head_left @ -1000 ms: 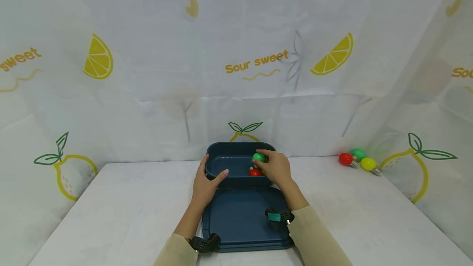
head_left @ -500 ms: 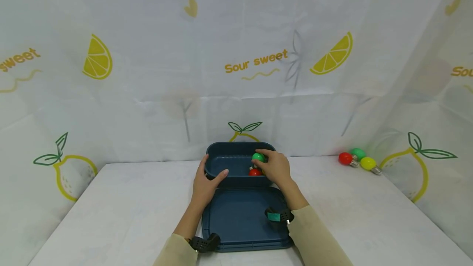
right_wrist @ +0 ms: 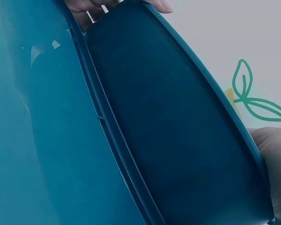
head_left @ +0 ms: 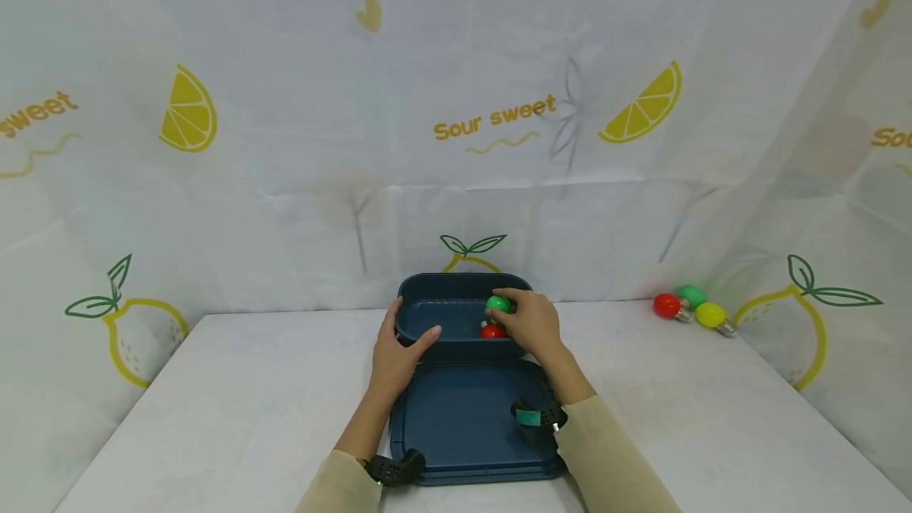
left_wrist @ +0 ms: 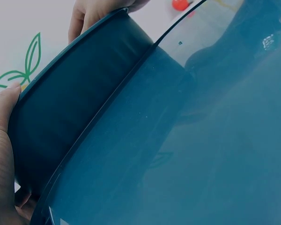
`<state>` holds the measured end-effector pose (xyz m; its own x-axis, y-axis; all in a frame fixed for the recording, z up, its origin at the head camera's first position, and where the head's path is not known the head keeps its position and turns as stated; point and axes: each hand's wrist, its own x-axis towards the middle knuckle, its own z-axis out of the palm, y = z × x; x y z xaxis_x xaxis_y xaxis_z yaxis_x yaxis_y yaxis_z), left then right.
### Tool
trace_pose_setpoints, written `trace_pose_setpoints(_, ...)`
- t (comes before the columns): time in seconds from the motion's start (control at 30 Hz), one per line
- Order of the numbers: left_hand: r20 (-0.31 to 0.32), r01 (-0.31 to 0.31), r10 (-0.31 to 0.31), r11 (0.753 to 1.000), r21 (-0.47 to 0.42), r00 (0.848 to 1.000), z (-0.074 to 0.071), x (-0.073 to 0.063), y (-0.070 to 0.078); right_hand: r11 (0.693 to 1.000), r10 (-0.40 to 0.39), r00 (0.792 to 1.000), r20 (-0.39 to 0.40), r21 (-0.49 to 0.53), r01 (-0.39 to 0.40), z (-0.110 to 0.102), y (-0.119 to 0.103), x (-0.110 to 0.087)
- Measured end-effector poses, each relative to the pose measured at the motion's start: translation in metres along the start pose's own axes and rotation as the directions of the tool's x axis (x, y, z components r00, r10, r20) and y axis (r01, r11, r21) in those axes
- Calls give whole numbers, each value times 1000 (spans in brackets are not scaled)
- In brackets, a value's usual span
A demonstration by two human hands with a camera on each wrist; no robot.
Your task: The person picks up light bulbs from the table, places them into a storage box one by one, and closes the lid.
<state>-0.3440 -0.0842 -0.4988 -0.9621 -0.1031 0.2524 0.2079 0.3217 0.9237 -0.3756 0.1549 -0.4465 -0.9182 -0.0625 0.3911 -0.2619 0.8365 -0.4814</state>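
A dark blue box (head_left: 456, 351) sits at the middle of the counter's far edge, its open top facing up. The left hand (head_left: 394, 355) has its grip clamped on the box's left end, the thumb at the near rim and the fingers spread around the outer side. The right hand (head_left: 534, 321) reaches over the box's right end, its grip together on a green bulb (head_left: 497, 304), pinched between thumb and fingers within the box. Just below that bulb, in the near right part of the box, lies a red bulb (head_left: 492, 332); the hand hides part of that corner.

A blue lid (head_left: 470, 422) lies flat on the white counter (head_left: 285, 402), right in front of the box on the side toward the person; whether the two touch is hard to tell.

At the far right corner of the counter, three more bulbs lie close together: one red (head_left: 666, 305), one green (head_left: 691, 296) and one yellow (head_left: 709, 315). Behind the far edge hangs a white cloth (head_left: 299, 101) printed with lemons and orange words. Each wrist wears a black strap (head_left: 397, 469), and the sleeves (head_left: 606, 450) are beige.
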Motion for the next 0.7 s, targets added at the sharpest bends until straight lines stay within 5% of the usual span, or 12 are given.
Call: trace_pose_setpoints(0.7, 0, 0, 0, 1000, -2, 1000, 0, 0, 0, 1000, 14, 999, 35, -15, -13, 0, -1, 0)
